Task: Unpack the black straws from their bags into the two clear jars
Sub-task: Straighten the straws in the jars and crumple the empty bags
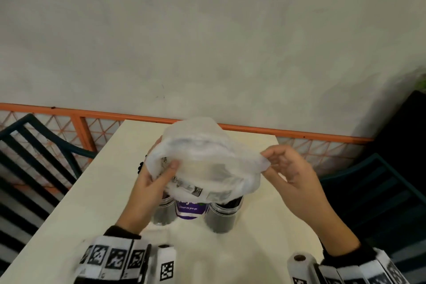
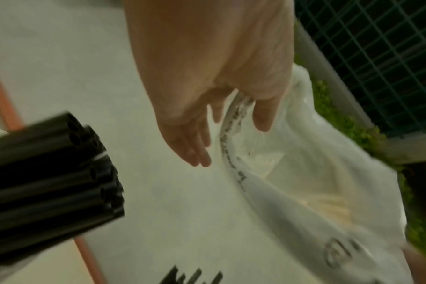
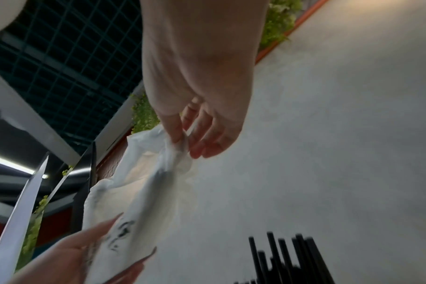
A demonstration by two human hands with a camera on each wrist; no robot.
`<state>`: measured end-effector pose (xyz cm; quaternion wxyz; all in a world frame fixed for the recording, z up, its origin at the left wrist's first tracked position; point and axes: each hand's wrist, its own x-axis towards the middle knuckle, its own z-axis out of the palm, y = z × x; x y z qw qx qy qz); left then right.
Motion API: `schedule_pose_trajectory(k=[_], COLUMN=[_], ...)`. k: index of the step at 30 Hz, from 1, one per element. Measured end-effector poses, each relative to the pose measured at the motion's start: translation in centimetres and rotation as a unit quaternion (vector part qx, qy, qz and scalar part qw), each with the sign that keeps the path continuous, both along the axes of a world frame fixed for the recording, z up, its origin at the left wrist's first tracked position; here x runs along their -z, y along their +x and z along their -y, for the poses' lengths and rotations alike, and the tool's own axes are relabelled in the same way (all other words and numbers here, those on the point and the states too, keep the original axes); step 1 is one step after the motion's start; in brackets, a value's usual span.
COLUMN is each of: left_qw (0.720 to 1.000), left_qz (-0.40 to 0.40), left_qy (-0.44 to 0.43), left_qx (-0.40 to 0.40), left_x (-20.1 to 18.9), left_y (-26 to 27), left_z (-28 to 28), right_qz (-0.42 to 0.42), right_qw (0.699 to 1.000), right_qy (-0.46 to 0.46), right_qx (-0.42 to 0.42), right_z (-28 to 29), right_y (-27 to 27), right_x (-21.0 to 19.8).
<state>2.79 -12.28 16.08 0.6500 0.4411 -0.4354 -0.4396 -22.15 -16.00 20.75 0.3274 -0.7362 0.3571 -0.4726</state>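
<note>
Both hands hold a crumpled, empty-looking clear plastic bag (image 1: 207, 161) in the air over the table. My left hand (image 1: 159, 173) grips its left edge with the thumb on top; in the left wrist view the printed bag edge (image 2: 234, 138) runs between the fingers. My right hand (image 1: 279, 163) pinches the bag's right corner (image 3: 180, 151) between thumb and fingers. Below the bag stand two clear jars, the left jar (image 1: 164, 212) and the right jar (image 1: 222, 217), both dark with black straws (image 2: 61, 182). Straw tips (image 3: 287, 255) show at the bottom of the right wrist view.
A purple-labelled container (image 1: 191, 208) stands between the jars on the cream table (image 1: 69, 226). An orange railing (image 1: 92, 114) and a grey wall lie behind. Dark chairs (image 1: 34, 145) stand at the left and the right (image 1: 380, 191).
</note>
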Motion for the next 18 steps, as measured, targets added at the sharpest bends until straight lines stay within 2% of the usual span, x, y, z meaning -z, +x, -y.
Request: schedule_pose_trajectory(k=[3, 6, 8, 10, 12, 14, 18], left_qw=[0.997, 0.987, 0.984, 0.987, 0.988, 0.983, 0.962], left_qz=[0.051, 0.104, 0.122, 0.094, 0.064, 0.078, 0.193], left_qy=[0.039, 0.089, 0.108, 0.121, 0.141, 0.161, 0.190], left_qx=[-0.048, -0.084, -0.078, -0.043, 0.007, 0.040, 0.031], left_x=[0.8, 2.2, 2.8, 3.3, 3.8, 4.0, 4.2], left_y=[1.2, 1.3, 1.1, 1.3, 1.9, 2.5, 2.7], left_z=[-2.7, -4.9, -6.6, -8.6, -10.6, -12.3, -14.1], right_qz=[0.033, 0.032, 0.038, 0.046, 0.037, 0.007, -0.092], right_qw=[0.987, 0.956, 0.924, 0.902, 0.904, 0.919, 0.957], right_qy=[0.138, 0.246, 0.310, 0.351, 0.359, 0.346, 0.259], right_qx=[-0.076, -0.159, -0.220, -0.250, -0.227, -0.187, -0.099], right_z=[-1.2, -2.7, -3.8, -4.5, -4.8, -5.1, -5.7], right_y=[0.2, 1.0, 1.8, 2.8, 3.6, 4.3, 5.3], right_x=[2.0, 4.4, 5.8, 7.2, 8.5, 9.8, 11.5])
